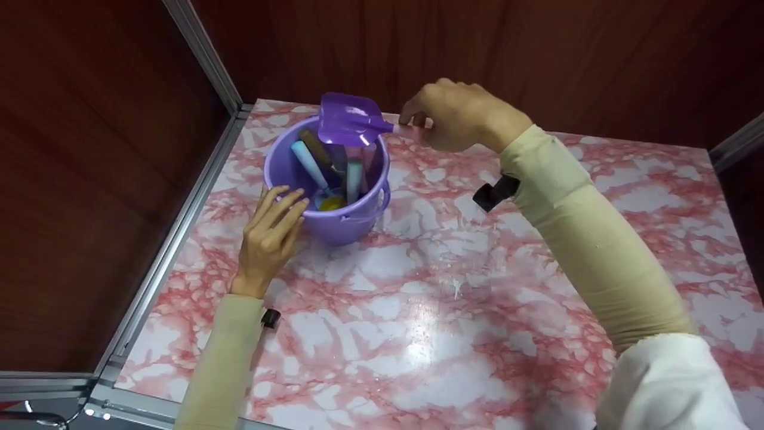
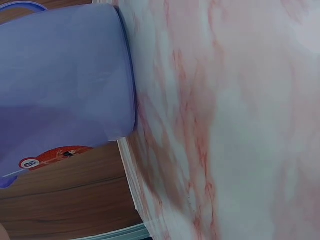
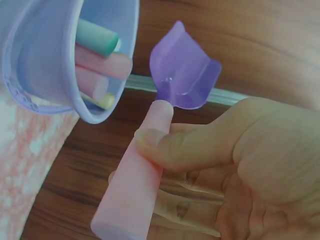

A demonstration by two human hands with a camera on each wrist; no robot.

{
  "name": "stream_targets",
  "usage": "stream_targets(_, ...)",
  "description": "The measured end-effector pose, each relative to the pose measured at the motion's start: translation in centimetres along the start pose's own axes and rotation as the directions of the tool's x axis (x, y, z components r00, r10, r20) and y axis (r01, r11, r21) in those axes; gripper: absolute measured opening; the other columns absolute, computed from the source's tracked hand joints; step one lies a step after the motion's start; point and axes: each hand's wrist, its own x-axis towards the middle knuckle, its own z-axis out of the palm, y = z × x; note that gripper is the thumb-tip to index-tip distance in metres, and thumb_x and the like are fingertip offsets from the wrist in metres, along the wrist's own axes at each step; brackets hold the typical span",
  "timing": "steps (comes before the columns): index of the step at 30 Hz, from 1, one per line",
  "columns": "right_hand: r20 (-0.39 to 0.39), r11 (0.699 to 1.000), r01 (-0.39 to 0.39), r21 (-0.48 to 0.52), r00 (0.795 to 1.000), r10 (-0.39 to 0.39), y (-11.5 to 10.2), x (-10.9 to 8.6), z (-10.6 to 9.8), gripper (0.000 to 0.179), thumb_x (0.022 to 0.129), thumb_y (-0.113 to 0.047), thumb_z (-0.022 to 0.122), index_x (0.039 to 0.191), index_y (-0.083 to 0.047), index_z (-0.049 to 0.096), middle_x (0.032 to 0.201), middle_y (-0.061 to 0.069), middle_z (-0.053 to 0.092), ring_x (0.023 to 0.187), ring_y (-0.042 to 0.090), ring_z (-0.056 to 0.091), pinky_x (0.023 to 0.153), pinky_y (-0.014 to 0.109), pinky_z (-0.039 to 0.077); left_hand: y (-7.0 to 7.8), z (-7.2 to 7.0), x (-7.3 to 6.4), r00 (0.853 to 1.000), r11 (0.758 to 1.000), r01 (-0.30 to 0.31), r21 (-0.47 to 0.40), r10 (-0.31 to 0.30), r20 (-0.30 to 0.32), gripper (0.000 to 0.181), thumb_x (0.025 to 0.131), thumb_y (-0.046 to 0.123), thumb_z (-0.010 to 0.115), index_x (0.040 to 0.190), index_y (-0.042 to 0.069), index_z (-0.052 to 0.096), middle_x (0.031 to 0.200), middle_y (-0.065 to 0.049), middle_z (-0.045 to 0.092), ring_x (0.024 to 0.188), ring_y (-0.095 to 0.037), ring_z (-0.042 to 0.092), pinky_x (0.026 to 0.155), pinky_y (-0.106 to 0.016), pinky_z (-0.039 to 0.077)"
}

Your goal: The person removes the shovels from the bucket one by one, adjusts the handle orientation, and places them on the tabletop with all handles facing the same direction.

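Observation:
A purple toy shovel point(image 1: 349, 119) with a pink handle point(image 3: 132, 175) is in my right hand point(image 1: 462, 116). The thumb lies along the handle with the fingers behind it, and the shovel's blade overlaps the bucket's far rim in the head view. The purple bucket point(image 1: 337, 227) stands upright on the table, with several handled tools inside. Among them are a light blue handle point(image 1: 309, 161), a brown handle point(image 1: 314, 146) and a teal handle point(image 1: 354, 179). My left hand point(image 1: 265, 239) rests its fairly straight fingers on the bucket's near left rim.
The table top point(image 1: 418, 286) has a red and white marbled pattern. Dark wood panels point(image 1: 358, 48) rise behind it and on the left, where a metal frame point(image 1: 179, 221) runs along the edge. A yellow piece point(image 1: 331, 203) lies low in the bucket.

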Motion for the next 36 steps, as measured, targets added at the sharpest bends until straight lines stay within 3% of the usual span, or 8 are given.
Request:
stream_targets(2, -0.010, 0.998, 0.020, 0.061, 1.000, -0.020, 0.5, -0.2, 0.3, 0.046, 0.095, 0.004, 0.060, 0.139, -0.005, 0.069, 0.129, 0.016, 0.072, 0.112, 0.032, 0.069, 0.099, 0.052, 0.063, 0.0, -0.1, -0.1, 1.000, 1.000, 0.002, 0.001, -0.002, -0.003, 0.026, 0.107, 0.017, 0.066, 0.128, 0.005, 0.077, 0.132, -0.016, 0.075, 0.129, -0.043, 0.067, 0.125, -0.060, 0.044)
stream_targets(7, -0.061, 0.974, 0.066, 0.216, 0.997, -0.054, 1.6, -0.4, 1.4, 0.046, 0.092, 0.006, 0.064, 0.137, -0.005, 0.071, 0.120, 0.015, 0.075, 0.102, 0.029, 0.072, 0.086, 0.037, 0.066, 0.0, -0.2, -0.4, 1.000, 1.000, 0.017, 0.011, -0.016, -0.024, 0.029, 0.110, 0.022, 0.062, 0.126, 0.004, 0.077, 0.131, -0.017, 0.075, 0.133, -0.045, 0.064, 0.125, -0.066, 0.041)
stream_targets(12, -0.102, 0.929, 0.038, 0.367, 0.995, -0.001, 2.7, -0.5, 3.2, 0.043, 0.092, 0.005, 0.068, 0.132, -0.008, 0.074, 0.116, 0.013, 0.076, 0.095, 0.026, 0.073, 0.068, 0.020, 0.064, 0.0, -0.4, -0.6, 0.999, 1.000, 0.012, 0.014, -0.011, -0.051, 0.030, 0.110, 0.025, 0.062, 0.124, 0.004, 0.078, 0.128, -0.017, 0.076, 0.132, -0.046, 0.065, 0.123, -0.069, 0.041)
stream_targets(15, -0.125, 0.892, 0.021, 0.452, 0.991, 0.040, 3.2, -0.4, 4.6, 0.038, 0.094, 0.004, 0.071, 0.130, -0.006, 0.075, 0.116, 0.015, 0.076, 0.100, 0.028, 0.074, 0.071, 0.017, 0.063, 0.0, -0.5, -0.5, 0.999, 1.000, 0.014, 0.014, -0.013, -0.047, 0.030, 0.110, 0.025, 0.062, 0.125, 0.004, 0.078, 0.129, -0.017, 0.076, 0.133, -0.046, 0.064, 0.123, -0.070, 0.040)
stream_targets(22, -0.160, 0.782, 0.005, 0.623, 0.980, 0.121, 3.7, -0.5, 8.4, 0.039, 0.094, 0.005, 0.073, 0.132, -0.004, 0.072, 0.116, 0.017, 0.072, 0.098, 0.029, 0.071, 0.067, 0.024, 0.066, 0.3, -0.6, -0.8, 0.999, 1.000, 0.019, 0.021, -0.018, -0.044, 0.031, 0.110, 0.025, 0.062, 0.124, 0.004, 0.078, 0.129, -0.017, 0.076, 0.129, -0.044, 0.066, 0.123, -0.070, 0.041)
stream_targets(29, -0.139, 0.621, -0.040, 0.783, 0.962, 0.237, 4.0, -0.8, 11.8, 0.040, 0.097, 0.000, 0.074, 0.136, -0.004, 0.068, 0.122, 0.017, 0.068, 0.099, 0.027, 0.073, 0.065, 0.031, 0.069, 0.4, -0.7, -0.9, 0.999, 1.000, 0.021, 0.019, -0.020, -0.044, 0.030, 0.110, 0.024, 0.062, 0.125, 0.004, 0.078, 0.129, -0.017, 0.076, 0.127, -0.044, 0.067, 0.124, -0.067, 0.041)
stream_targets(36, -0.121, 0.500, -0.043, 0.865, 0.949, 0.291, 4.4, -1.0, 13.9, 0.045, 0.096, -0.001, 0.076, 0.140, -0.001, 0.065, 0.125, 0.020, 0.066, 0.100, 0.028, 0.074, 0.067, 0.038, 0.071, 0.3, -0.6, -0.7, 0.998, 1.000, 0.025, 0.011, -0.025, -0.050, 0.028, 0.109, 0.022, 0.064, 0.125, 0.004, 0.078, 0.130, -0.016, 0.076, 0.126, -0.043, 0.067, 0.122, -0.070, 0.042)
